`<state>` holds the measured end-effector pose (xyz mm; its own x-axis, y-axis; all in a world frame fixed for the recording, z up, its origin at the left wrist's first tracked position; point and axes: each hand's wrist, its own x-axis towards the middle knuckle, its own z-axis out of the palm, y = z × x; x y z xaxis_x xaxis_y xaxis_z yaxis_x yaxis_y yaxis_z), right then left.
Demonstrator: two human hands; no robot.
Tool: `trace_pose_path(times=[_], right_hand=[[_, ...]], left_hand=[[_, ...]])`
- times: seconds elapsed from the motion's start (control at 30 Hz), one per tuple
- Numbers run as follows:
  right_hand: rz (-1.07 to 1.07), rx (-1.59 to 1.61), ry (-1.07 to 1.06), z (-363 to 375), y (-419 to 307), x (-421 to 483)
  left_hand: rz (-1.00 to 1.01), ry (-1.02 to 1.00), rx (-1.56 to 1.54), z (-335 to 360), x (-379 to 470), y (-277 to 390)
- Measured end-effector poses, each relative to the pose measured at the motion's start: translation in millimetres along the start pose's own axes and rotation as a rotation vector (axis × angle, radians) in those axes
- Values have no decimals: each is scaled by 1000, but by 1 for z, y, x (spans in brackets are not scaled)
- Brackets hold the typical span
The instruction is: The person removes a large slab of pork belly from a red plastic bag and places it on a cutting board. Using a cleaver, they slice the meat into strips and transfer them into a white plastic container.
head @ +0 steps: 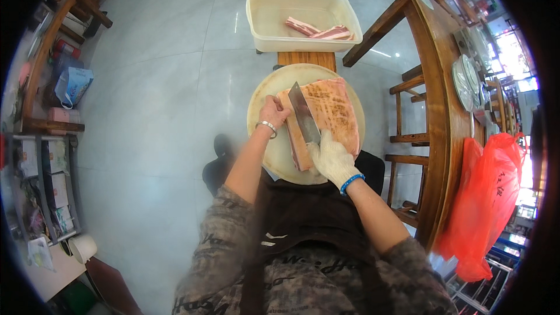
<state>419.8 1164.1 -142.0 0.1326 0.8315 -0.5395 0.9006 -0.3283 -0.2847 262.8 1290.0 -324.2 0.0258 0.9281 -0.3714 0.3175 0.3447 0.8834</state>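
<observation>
A slab of pork belly (334,109), skin side up with browned marks, lies on a round cutting board (267,79). A long strip of pork (297,148) lies along its left side. Between the strip and the slab stands the blade of a cleaver (302,111). My right hand (333,157), in a cream knitted glove with a blue band at the wrist, is closed on the cleaver's handle, which the glove hides. My bare left hand (274,113), with a metal bracelet, grips the strip's upper left end, fingertips bent beside the blade.
Beyond the board, a translucent plastic tub (304,44) holds pork strips (330,33) on a wooden bench (306,58). At right stands a wooden table (431,109) with wrapped dishes (466,83) and a red plastic bag (485,201). Wooden stools (409,138) stand beneath it. A metal rack is at left.
</observation>
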Motion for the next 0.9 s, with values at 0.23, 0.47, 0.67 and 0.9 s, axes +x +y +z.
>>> trace_pose_path(times=[0.23, 0.47, 0.67, 0.9], right_hand=[[41, -76, -48, -1, -18, 23], [74, -113, -69, -4, -35, 45], [78, -53, -48, 11, -46, 64], [79, 5, -5, 30, -40, 70]], left_hand=[[13, -65, 22, 3, -6, -4], [38, -65, 64, 5, -6, -13], [76, -33, 107, 4, -13, -11], [36, -64, -23, 1, -22, -14]])
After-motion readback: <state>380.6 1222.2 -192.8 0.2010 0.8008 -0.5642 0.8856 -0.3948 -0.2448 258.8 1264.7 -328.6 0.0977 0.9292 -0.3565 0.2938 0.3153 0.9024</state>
